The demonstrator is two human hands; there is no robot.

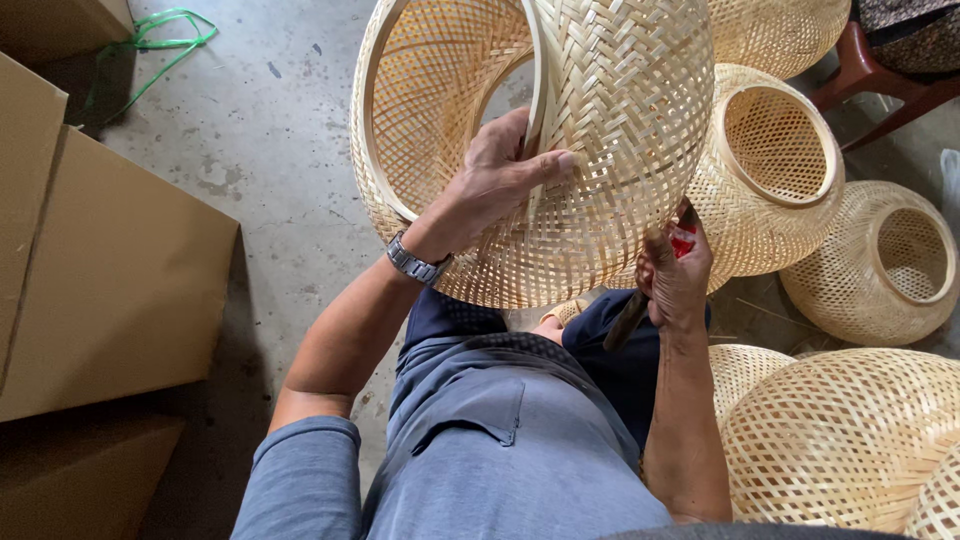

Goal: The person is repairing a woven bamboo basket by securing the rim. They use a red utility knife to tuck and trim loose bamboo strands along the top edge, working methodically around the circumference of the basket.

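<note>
I hold a large woven bamboo basket shade [600, 120] tilted above my lap, its round opening facing left. My left hand [500, 175], with a metal watch on the wrist, grips the shade at its rim, thumb pressed on the outer weave. My right hand [675, 275] sits under the shade's lower right side and is closed around a small tool with a red part [683, 240] and a dark handle [625, 322].
Several similar woven shades lie to the right [770, 165] [880, 265] and at lower right [840, 440]. Cardboard boxes [110, 270] stand on the left of the concrete floor, with a green strap [160, 40] near them. A red-brown chair leg [870, 80] shows at top right.
</note>
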